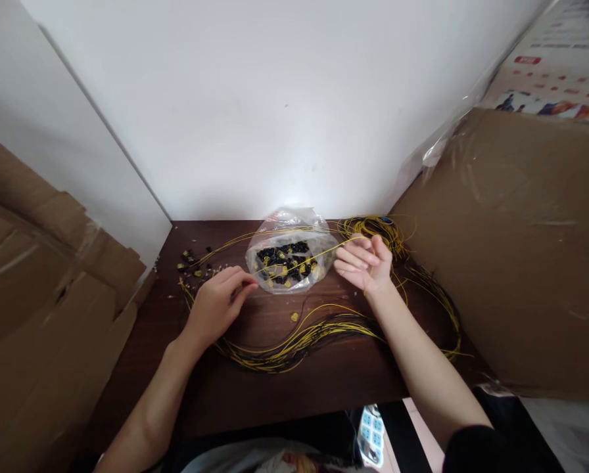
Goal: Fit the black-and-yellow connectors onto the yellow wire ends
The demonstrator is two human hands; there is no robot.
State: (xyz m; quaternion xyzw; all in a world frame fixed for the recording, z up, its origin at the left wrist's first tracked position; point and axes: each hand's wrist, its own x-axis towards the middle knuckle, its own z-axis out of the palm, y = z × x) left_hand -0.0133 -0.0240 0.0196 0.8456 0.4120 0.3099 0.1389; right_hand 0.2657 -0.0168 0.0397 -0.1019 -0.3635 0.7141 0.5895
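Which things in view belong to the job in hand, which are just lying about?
Likely in the job:
yellow wire, between left hand and right hand
wire bundle
clear bag of black-and-yellow parts

Apparently just about:
left cardboard
right cardboard
blue-and-white strip

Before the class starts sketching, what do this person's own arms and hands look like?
The left hand and right hand are both ungloved, with no rings or watch visible. Both forearms show bare. A plain black sleeve covers the right arm further up; the left sleeve is out of view.
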